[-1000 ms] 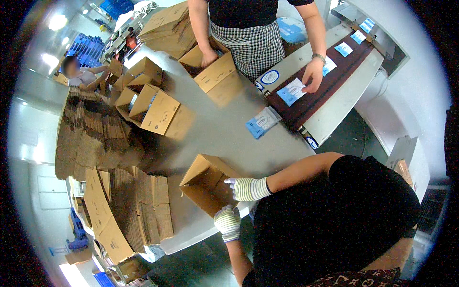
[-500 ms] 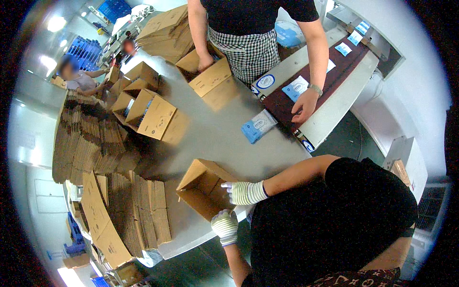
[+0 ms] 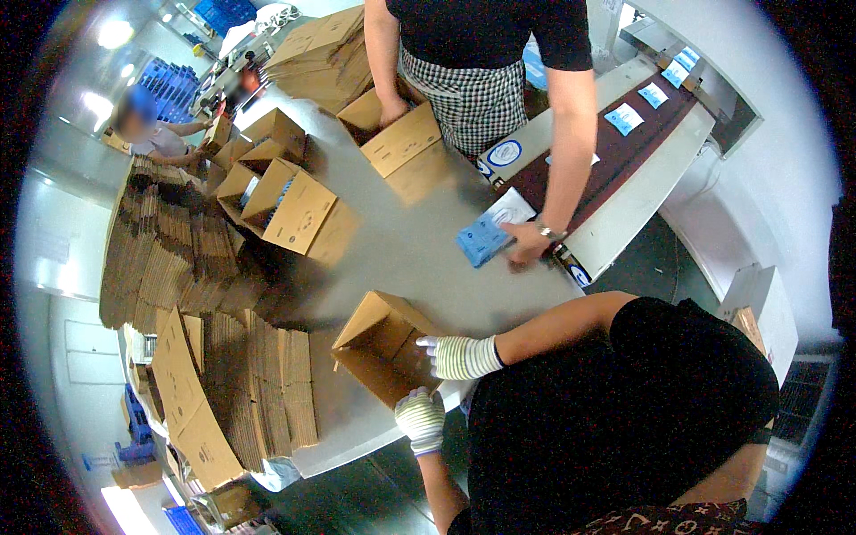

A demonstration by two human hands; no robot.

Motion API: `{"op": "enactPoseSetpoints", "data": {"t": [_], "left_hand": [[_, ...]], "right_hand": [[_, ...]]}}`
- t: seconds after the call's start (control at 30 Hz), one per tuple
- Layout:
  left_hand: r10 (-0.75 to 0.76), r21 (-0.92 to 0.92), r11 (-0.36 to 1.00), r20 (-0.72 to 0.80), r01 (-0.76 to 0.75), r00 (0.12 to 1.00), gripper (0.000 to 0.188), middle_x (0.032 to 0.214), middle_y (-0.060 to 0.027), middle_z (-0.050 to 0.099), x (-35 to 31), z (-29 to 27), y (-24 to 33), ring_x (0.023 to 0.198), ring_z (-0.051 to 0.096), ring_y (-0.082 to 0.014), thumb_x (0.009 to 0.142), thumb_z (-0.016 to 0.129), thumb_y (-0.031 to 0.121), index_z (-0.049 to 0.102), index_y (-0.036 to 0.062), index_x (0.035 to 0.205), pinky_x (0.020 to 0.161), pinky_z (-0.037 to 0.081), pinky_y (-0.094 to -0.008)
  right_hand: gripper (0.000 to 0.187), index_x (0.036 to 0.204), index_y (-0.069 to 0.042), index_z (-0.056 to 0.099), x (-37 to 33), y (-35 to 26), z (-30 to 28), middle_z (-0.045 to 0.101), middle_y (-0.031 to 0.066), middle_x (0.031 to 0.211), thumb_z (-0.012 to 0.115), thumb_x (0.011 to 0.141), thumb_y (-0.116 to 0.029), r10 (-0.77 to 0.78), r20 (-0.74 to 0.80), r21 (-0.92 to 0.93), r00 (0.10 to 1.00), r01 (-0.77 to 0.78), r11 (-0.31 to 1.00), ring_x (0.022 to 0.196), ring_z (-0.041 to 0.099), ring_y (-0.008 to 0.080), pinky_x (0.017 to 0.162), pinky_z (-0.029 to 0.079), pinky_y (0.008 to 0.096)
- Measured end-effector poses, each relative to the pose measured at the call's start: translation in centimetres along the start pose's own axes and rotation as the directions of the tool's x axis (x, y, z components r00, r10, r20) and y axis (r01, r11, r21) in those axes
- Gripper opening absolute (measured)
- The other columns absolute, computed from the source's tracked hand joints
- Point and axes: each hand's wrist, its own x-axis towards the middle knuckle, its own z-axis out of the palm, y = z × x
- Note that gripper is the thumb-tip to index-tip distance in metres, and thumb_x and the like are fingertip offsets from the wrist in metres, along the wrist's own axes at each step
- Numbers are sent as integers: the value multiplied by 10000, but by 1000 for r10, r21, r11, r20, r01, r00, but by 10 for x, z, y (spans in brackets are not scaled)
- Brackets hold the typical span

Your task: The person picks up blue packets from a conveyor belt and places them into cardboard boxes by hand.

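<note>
An open cardboard box (image 3: pixel 373 352) stands on the grey table in front of me, its inside showing no contents. My left hand (image 3: pixel 420 419), in a white striped glove, is closed on the box's near lower rim. At the right-hand rim, my right hand (image 3: pixel 464 356) wears a matching glove. Its fingers reach over the edge into the box and hold the wall; part of the grip is hidden. Across the table a co-worker's hand (image 3: pixel 528 242) touches blue-and-white packets (image 3: pixel 486 234) at the table's edge. That person's other hand reaches into another open box (image 3: pixel 401 145).
Stacks of flattened cardboard (image 3: pixel 259 392) stand left of my box, with more behind. Open boxes (image 3: pixel 301 214) holding packets sit beyond. At the right a conveyor belt (image 3: pixel 593 178) carries several packets. Another person (image 3: pixel 160 134) works at the far left.
The co-worker's hand has moved from the belt to the table's edge, bringing a packet to the one lying there. Packets on the belt have shifted. My hands stay on the box.
</note>
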Motion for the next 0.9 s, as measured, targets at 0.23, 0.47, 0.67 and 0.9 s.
{"op": "enactPoseSetpoints", "data": {"t": [0.23,0.47,0.67,0.9], "left_hand": [[75,-24,997,-15,-75,997,185,673,-97,584,10,-4,8,619,568,-280,701,619,278,579,97,712,638,445,-396],[7,-20,1000,-43,-8,999,193,665,-99,581,0,4,0,623,566,-285,701,619,278,577,91,688,647,445,-396],[45,-31,998,-28,-46,999,188,662,-97,581,7,4,7,623,567,-280,705,614,273,576,90,687,644,445,-396],[5,-13,1000,11,-5,1000,180,668,-97,585,4,-1,6,637,576,-276,702,616,266,582,89,702,657,446,-395]], "right_hand": [[136,615,-123,577,-13,4,-17,538,-12,584,516,735,-118,49,15,-64,999,-48,997,663,554,168,1066,247,453],[131,638,-107,590,-2,1,-6,565,8,629,515,744,-123,7,20,-5,1000,-7,1000,701,569,180,1071,241,454],[141,640,-104,587,-13,3,-16,560,8,626,504,751,-130,55,45,0,997,-55,998,693,565,184,1065,247,451],[135,664,-146,612,-7,2,-10,584,-2,642,508,750,-157,19,61,-11,998,-18,1000,740,577,196,1053,241,482]]}}
